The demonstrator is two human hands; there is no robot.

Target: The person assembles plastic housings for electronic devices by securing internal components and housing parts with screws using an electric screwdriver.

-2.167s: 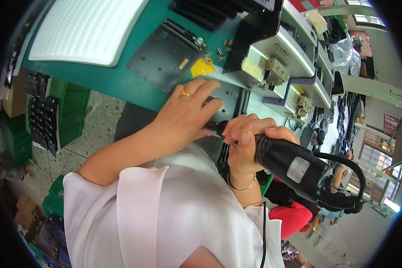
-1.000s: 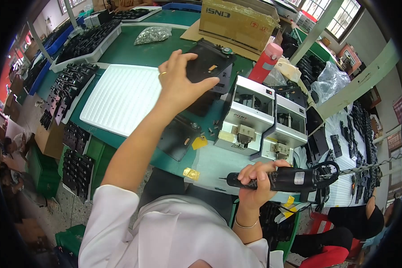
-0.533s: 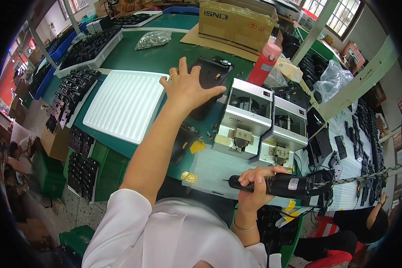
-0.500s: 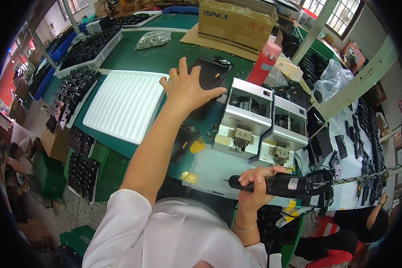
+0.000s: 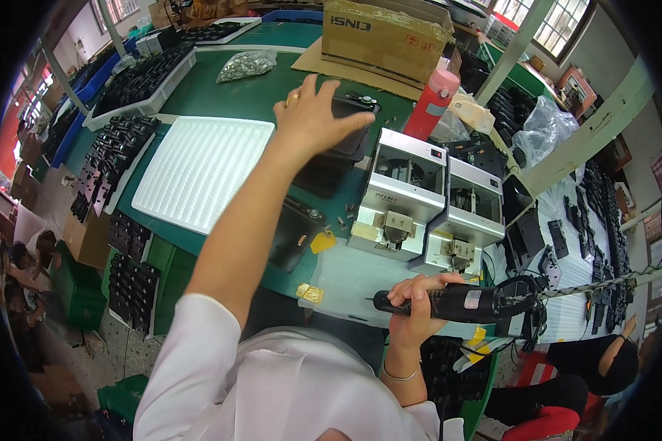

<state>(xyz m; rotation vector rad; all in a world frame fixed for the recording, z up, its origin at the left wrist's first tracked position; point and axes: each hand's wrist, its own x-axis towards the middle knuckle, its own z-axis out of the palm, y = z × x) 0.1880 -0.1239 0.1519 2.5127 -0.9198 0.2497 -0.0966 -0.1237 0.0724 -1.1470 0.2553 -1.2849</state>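
Observation:
My left hand [image 5: 312, 121] reaches out over the far part of the bench, fingers spread and thumb out to the right. Below and beside it lie flat dark plates with small fittings at the far end, one plate [image 5: 351, 136] partly covered by the hand. Whether the fingertips touch it I cannot tell. Nearer to me, a similar dark plate [image 5: 293, 234] shows past my forearm. My right hand [image 5: 418, 316] is wrapped round a black electric screwdriver [image 5: 467, 303], held level with its bit pointing left, above the bench's front edge.
Two silver screw feeders [image 5: 399, 187] [image 5: 467, 206] stand right of the plates, a red bottle [image 5: 430, 106] behind them. A white ribbed tray [image 5: 202, 173] lies left. Farther back are a bag of screws [image 5: 246, 66] and a cardboard box [image 5: 386, 45]. A coiled cord [image 5: 603, 288] trails right from the screwdriver.
My left hand has moved slightly farther away over the dark plates, still spread. The right hand and screwdriver have barely moved.

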